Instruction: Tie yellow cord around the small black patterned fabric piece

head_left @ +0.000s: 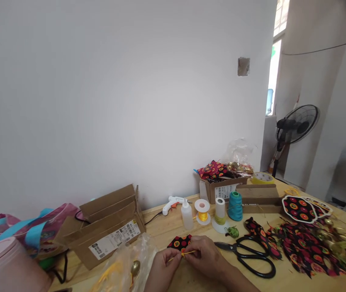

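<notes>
My left hand (164,265) and my right hand (205,257) meet at the front middle of the table. Each pinches a part of a thin yellow cord (188,253), pulled out to both sides of a small bunch between them. Just beyond the fingertips is a dark fabric piece (179,242) with red and orange round patterns; the cord lies at its near edge. My fingers partly hide where cord and fabric meet. Black-handled scissors (248,253) lie beside my right hand. A clear plastic bag (142,253) with a gold bell (135,267) lies left of my left hand.
An open cardboard box (108,227) stands left. Along the back are a glue gun (174,202), white bottle (187,215), yellow cord spool (202,211) and teal thread cone (235,207). Patterned fabric pieces (303,247) pile up at right. A filled box (221,188) stands by the wall.
</notes>
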Motion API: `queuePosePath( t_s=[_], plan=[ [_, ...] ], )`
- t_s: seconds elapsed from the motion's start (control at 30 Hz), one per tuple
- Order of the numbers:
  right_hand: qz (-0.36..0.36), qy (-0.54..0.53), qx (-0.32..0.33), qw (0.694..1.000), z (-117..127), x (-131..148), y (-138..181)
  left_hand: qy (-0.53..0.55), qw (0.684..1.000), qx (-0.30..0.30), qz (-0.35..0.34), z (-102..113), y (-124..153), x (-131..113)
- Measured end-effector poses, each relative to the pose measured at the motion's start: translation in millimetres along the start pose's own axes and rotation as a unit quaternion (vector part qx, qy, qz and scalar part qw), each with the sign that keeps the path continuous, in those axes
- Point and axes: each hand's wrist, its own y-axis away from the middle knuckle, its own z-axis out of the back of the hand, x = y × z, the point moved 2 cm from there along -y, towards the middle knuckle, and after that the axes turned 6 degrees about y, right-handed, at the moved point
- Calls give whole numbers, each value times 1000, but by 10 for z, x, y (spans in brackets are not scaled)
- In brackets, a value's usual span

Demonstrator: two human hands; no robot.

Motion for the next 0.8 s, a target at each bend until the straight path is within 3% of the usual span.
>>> queuePosePath(
  t_s=[0.27,0.8],
  plan=[
    [-11,-11,-1,1000,-68,-48,-11,-7,1000,-3,2,16,-78,108],
    [-35,-18,18,999,-28,-36,-40,7,1000,7,8,7,-74,96]
  ],
)
